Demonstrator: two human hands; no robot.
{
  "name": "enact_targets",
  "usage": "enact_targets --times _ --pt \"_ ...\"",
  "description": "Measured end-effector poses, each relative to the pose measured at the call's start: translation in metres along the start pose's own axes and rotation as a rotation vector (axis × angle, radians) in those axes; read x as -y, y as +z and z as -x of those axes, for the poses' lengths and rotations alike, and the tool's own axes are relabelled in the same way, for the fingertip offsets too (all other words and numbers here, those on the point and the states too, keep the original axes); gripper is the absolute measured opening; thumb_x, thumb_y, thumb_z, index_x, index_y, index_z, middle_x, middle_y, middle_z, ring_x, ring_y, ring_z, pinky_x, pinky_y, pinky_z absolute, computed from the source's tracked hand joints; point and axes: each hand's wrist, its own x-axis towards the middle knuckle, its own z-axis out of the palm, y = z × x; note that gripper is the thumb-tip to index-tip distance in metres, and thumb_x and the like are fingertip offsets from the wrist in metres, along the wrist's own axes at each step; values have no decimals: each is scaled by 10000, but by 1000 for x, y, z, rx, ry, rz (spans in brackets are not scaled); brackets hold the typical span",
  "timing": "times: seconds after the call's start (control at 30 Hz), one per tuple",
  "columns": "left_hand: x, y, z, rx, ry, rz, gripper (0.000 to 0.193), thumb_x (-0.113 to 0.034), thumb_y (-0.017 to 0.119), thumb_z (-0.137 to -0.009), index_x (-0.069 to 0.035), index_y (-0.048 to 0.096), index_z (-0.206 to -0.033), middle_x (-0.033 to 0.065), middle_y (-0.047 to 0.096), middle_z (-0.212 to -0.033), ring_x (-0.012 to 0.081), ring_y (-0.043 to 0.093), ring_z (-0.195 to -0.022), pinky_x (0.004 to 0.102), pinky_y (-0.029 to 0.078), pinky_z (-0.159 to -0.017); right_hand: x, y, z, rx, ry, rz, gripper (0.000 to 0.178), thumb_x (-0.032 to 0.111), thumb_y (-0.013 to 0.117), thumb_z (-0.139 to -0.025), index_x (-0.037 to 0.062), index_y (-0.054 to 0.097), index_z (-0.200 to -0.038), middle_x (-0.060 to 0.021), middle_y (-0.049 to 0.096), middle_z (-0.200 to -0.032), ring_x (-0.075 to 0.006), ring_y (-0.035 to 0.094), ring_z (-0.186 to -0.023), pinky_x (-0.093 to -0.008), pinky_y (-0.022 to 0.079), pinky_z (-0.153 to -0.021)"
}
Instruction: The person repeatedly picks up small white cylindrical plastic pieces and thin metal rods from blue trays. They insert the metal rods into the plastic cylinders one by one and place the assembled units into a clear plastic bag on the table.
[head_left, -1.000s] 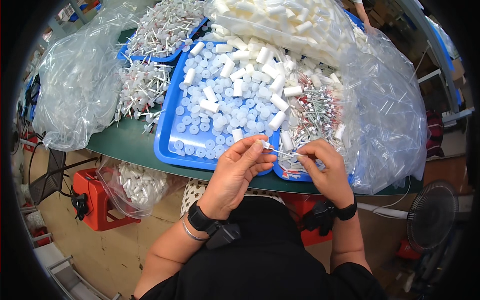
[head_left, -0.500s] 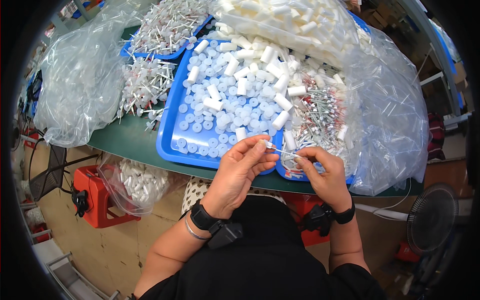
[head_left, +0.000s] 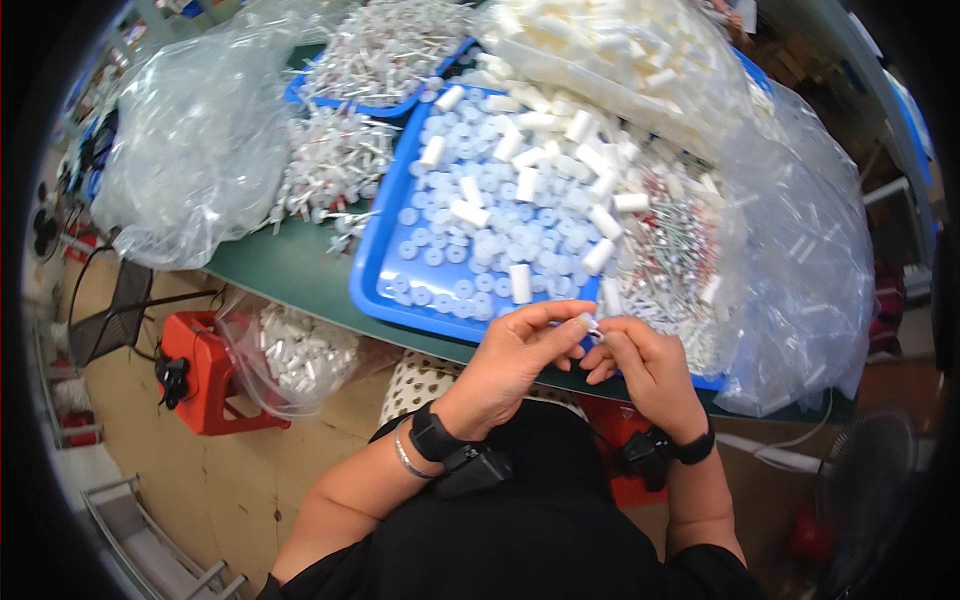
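Observation:
Just past the front edge of the table, both hands meet fingertip to fingertip. My left hand (head_left: 508,360) pinches a small white plastic piece (head_left: 590,324) between thumb and forefinger. From the right, my right hand (head_left: 655,372) closes its thumb and forefinger at the same spot; its fingers hide whatever part they grip. Beyond them lies a blue tray (head_left: 368,262) with many translucent white discs (head_left: 445,240) and short white foam-like cylinders (head_left: 470,213). To its right, thin metal pins with white and red parts (head_left: 675,245) are heaped.
A big clear bag of white cylinders (head_left: 620,50) lies at the back. Crumpled clear plastic bags (head_left: 195,150) flank the trays. Finished-looking white stemmed pieces (head_left: 335,165) are piled left. A red stool (head_left: 200,370), a bag of white parts (head_left: 305,350) and a fan (head_left: 865,470) stand below table level.
My hands have drawn together, and the thin white rod that stretched between them no longer shows. The whole view has shifted, so the table appears farther right.

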Motion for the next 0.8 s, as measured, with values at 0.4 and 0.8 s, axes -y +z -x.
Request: enact_targets --times 0.4,0.8 --pt "-126 -112 -24 -486 697 -16 570 -134 617 -937 -12 340 -1420 162 607 -1179 157 625 -949 258 503 -797 -6 -50 5 -432 -147 358 223 69 604 -922 -15 620 -1127 -103 685 -819 -142 661 -713 -266 503 -657" --pt "-41 -58 -6 -147 723 -1462 240 -64 719 -776 -21 658 -1004 100 606 -948 278 561 -889 358 469 -768 -19 -49 -15 -294 -327 1025 164 72 647 -822 71 657 -986 -111 583 -830 -321 613 -749 -399 491 -642"
